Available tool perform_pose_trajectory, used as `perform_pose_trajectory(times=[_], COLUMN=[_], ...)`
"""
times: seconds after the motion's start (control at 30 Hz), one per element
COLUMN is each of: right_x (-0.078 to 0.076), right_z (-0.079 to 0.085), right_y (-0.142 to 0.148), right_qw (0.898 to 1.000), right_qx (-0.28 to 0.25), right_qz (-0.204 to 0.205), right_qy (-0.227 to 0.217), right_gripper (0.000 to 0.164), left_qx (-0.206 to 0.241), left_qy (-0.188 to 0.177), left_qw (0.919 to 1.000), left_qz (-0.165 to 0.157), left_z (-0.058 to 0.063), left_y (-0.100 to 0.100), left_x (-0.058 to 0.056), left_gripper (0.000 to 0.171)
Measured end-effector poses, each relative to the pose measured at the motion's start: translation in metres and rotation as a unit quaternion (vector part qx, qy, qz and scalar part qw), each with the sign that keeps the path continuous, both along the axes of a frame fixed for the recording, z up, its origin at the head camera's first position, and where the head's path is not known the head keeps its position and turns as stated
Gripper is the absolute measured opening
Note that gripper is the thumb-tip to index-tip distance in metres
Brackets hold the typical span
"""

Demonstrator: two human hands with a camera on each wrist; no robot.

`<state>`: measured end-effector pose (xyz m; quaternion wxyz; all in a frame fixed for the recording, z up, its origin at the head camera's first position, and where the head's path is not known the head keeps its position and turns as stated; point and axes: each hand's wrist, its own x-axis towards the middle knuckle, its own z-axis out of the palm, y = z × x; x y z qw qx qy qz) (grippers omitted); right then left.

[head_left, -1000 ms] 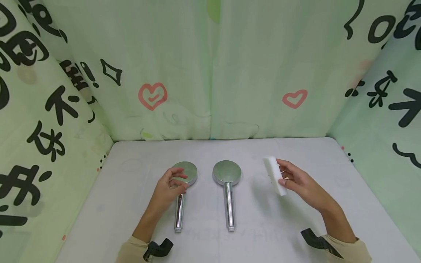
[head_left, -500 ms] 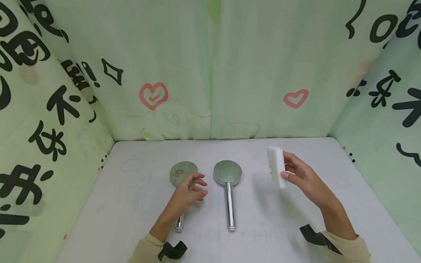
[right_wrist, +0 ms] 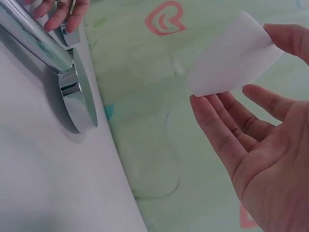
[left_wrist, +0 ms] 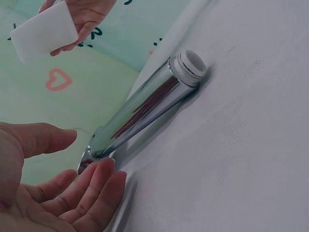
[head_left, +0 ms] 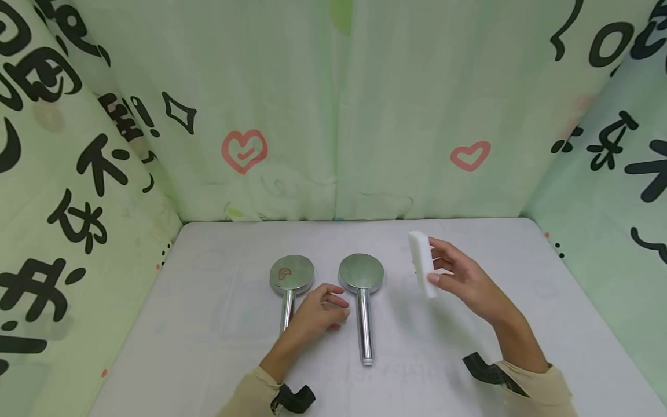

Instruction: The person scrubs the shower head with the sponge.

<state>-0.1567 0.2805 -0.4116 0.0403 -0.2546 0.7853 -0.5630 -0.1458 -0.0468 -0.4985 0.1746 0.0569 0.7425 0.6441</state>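
Note:
Two chrome shower heads lie face up on the white table in the head view, the left one point(head_left: 292, 271) with a small reddish curved mark on its disc, the right one point(head_left: 361, 271) plain. Between them is my left hand point(head_left: 318, 313), crossing over the left one's handle. Its fingers are loosely bent with nothing in them, close to the right one's handle point(left_wrist: 145, 108) in the left wrist view. My right hand point(head_left: 466, 284) pinches a white sponge block point(head_left: 422, 263) between thumb and fingers, raised above the table. The right wrist view shows the sponge point(right_wrist: 234, 58) held by its edges.
The white table point(head_left: 224, 347) ends at a pale green curtain point(head_left: 312, 116) behind and on both sides, printed with hearts and black characters. Black wrist mounts point(head_left: 293, 399) stick out from both beige sleeves.
My left hand has moved right and slightly down, from over the left shower head to beside the right one. The right hand has risen slightly and shifted a little left with the sponge.

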Motion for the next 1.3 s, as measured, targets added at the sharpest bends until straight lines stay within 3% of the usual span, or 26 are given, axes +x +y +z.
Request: perform_pose_trajectory(times=[0.2,0.53,0.73,0.9,1.1,1.3], right_x=[-0.002,-0.001,0.002,0.004,0.004,0.003], right_z=[-0.003,-0.013,-0.018,-0.021,-0.022,-0.019], right_y=[-0.005,-0.012,-0.014,-0.014,-0.014,-0.011], right_qw=[1.0,0.999,0.999,0.999,0.999,0.999], right_qx=[-0.001,-0.001,0.015,0.016,0.014,0.02], right_qz=[0.006,0.018,0.005,0.007,0.011,0.007], right_qy=[-0.01,-0.029,-0.037,-0.042,-0.042,-0.036], right_gripper=[0.058,0.059,0.059,0.059,0.06,0.059], left_qx=[0.011,-0.006,-0.041,-0.086,-0.109,-0.06], left_qy=[-0.008,-0.022,-0.022,-0.016,-0.019,-0.052], left_qw=[0.9998,0.9989,0.9975,0.9949,0.9928,0.9963], left_qz=[0.011,0.04,0.054,0.05,0.044,0.035], left_z=[-0.005,-0.009,-0.007,-0.005,-0.002,-0.001], left_y=[0.011,0.029,0.037,0.043,0.047,0.045], left_x=[0.0,0.003,0.005,0.004,0.004,0.002], left_gripper=[0.05,0.044,0.04,0.041,0.036,0.029])
